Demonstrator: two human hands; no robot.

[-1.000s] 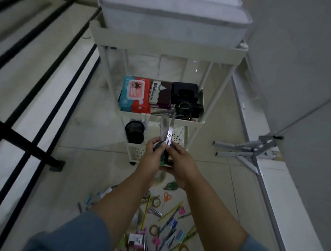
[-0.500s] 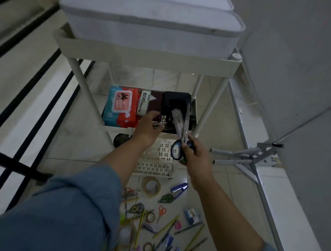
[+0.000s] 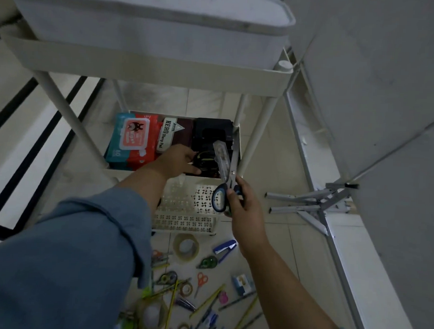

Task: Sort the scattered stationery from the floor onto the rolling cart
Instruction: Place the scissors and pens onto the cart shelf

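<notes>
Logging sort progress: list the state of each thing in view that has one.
Large scissors, held upright, blades slightly parted.
Right hand, grips the large scissors' handle.
Left hand, inside the middle shelf; grip unclear.
Wipes pack, on the middle shelf, lid flap closed.
Stamp pad box, on the middle shelf, closed.
Tape roll, flat on the floor.
Small red scissors, on the floor, closed.
Blue stapler, on the floor.

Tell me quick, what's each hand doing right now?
Left hand: in the cart shelf among dark items; grip cannot be told.
Right hand: holding the blue-handled scissors.
</notes>
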